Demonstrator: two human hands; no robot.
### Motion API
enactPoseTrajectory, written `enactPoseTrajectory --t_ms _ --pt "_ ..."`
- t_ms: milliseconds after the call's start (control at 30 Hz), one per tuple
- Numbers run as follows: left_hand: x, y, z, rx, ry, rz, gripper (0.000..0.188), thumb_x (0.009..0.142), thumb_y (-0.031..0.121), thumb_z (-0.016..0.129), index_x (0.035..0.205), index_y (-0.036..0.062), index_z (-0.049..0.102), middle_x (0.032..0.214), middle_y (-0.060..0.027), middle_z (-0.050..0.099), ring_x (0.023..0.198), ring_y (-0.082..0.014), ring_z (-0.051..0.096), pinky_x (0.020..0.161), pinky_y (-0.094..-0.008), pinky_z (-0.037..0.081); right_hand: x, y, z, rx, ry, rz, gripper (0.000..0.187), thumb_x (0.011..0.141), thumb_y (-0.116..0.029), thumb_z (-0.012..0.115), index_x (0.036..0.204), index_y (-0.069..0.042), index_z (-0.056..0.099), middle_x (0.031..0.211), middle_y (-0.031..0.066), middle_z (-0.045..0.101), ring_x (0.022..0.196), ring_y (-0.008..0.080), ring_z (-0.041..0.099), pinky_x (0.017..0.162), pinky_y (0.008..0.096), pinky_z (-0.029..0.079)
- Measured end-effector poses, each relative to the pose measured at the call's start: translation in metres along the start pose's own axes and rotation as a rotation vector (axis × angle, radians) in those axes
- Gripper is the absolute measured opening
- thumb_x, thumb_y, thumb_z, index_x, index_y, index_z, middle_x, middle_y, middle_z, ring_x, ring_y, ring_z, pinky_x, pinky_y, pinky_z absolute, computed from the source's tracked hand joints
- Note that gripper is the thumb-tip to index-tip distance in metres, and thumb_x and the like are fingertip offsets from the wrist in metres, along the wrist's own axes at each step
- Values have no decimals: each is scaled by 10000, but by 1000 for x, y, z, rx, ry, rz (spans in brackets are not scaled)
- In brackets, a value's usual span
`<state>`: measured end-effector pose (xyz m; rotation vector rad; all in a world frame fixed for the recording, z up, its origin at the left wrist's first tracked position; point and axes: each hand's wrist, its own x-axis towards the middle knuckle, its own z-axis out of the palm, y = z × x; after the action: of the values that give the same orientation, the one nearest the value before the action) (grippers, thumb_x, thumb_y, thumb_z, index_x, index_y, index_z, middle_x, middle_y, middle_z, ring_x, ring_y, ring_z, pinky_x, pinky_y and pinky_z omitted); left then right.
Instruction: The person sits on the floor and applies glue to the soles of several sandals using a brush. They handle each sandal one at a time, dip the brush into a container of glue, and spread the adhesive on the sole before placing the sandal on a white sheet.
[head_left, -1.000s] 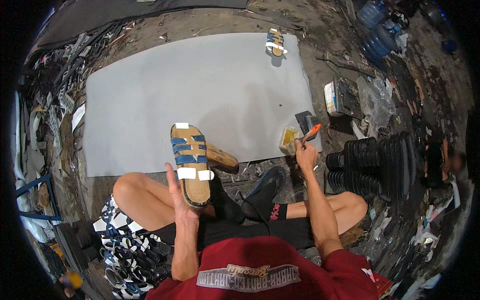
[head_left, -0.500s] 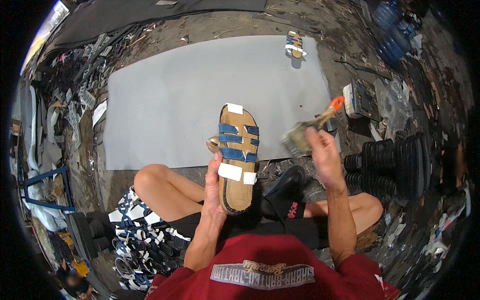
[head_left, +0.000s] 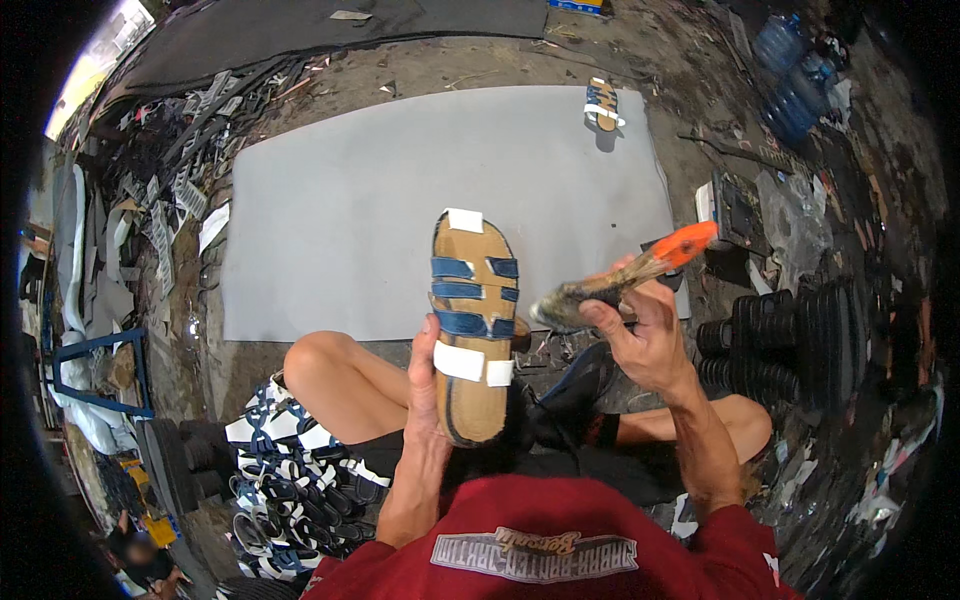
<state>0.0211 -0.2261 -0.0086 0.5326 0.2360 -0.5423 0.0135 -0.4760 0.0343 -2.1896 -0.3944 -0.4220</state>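
Observation:
My left hand [head_left: 425, 405] is closed around a sandal upper on a tan insole [head_left: 474, 408], held upright with its face toward me. Blue straps cross the insole, and white tabs stick out at its top and lower middle. The thumb lies along the left edge; most fingers are hidden behind. To the right, my right hand [head_left: 648, 340] grips a flat paintbrush [head_left: 648, 268] with an orange-ended wooden handle. Its dirty, pale-tipped bristles point left toward the sandal's right edge, and a small gap shows between them.
A grey sheet [head_left: 330, 220] covers the ground ahead, with another strapped insole [head_left: 602, 105] at its far right. Many straps lie piled [head_left: 290, 490] by my left knee. Black soles [head_left: 775, 345] stand stacked at right. A box [head_left: 735, 212] and blue water bottles [head_left: 785, 90] stand farther off.
My right hand has turned the brush more edge-on and brought its bristles left, closer to the sandal. The sandal sits slightly lower, and a fingertip behind its left edge no longer shows.

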Motion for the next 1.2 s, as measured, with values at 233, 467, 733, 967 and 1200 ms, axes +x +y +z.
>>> enactPoseTrajectory --t_ms 233,467,733,967,1200 --pt "2 -10 5 130 43 -74 604 1043 508 589 1418 36 559 1223 -129 712 1048 -221 732 895 -385 631 27 -24 18 -72 7 -217 189 905 -144 799 1081 -79 778 973 91 754 790 267 629 819 418 458" --pt "1 -13 2 263 11 36 636 1036 505 589 1497 81 476 1303 -141 672 1111 -238 708 925 -388 616 23 -21 17 58 26 -26 141 942 -172 767 1054 -89 789 965 75 763 897 256 658 879 414 431" --pt "-3 -6 -6 208 90 -3 687 996 582 592 1421 44 552 1144 -120 715 982 -246 738 837 -402 643 15 3 10 -86 -4 -52 185 894 -170 808 1059 -98 768 949 58 703 862 259 591 829 422 388" --pt "5 -20 -21 256 -60 -41 689 1004 440 652 1552 97 414 1379 -131 620 1165 -244 685 962 -405 603 47 -25 30 81 111 -117 248 904 -207 789 1134 -116 791 986 86 767 904 273 669 876 422 409" --pt "-1 -9 -26 170 -41 -23 770 943 421 700 1558 73 394 1363 -141 628 1157 -250 690 991 -401 589 39 -10 15 108 50 -57 190 918 -127 777 1105 -95 788 978 66 776 931 259 682 901 421 445"
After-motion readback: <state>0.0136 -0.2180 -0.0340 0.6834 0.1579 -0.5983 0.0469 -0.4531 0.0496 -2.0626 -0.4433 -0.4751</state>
